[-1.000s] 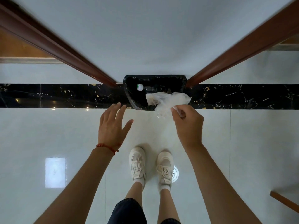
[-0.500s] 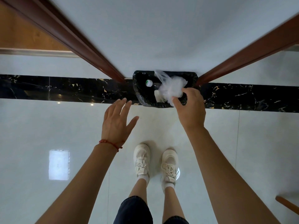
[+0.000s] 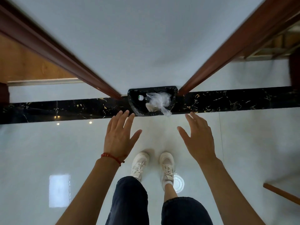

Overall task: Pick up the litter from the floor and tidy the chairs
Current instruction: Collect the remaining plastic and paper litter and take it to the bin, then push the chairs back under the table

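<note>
Lying in black bin, clear bag, hands empty

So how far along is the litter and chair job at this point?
Done: a clear plastic bag and a bottle sit in the black bin, the bag's tail hanging over its front rim. In hand: nothing; the left hand and right hand are both open and empty. Left: no litter shows on this patch of floor, and the chairs are out of view.

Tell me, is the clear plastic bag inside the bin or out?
Mostly in: the plastic bag sits inside the black bin, one tail drooping over its front rim.
</note>
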The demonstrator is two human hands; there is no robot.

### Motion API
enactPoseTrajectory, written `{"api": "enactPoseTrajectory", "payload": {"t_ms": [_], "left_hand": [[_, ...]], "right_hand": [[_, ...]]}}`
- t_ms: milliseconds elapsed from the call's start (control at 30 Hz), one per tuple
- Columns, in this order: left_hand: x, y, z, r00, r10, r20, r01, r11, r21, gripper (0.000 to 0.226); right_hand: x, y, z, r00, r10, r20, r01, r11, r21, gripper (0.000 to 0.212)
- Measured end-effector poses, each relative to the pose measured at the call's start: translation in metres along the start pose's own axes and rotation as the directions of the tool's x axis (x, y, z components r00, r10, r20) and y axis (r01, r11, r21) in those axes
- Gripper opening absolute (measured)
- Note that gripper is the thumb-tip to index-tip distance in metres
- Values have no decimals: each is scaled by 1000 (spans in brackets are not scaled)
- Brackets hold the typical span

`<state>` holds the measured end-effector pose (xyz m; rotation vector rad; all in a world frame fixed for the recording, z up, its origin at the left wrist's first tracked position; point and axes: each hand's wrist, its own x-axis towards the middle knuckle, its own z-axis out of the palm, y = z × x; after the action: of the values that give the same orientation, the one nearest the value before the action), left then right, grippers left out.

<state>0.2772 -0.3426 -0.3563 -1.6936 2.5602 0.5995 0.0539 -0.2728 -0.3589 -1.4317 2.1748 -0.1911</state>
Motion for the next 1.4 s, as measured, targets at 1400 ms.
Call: {"api": "enactPoseTrajectory", "payload": {"t_ms": [1400], "left_hand": [[-290, 452, -66, 231, 904, 361, -973, 213, 88, 61]], "right_hand": [[-600, 169, -139, 272, 910, -314, -746, 405, 529, 52]]}}
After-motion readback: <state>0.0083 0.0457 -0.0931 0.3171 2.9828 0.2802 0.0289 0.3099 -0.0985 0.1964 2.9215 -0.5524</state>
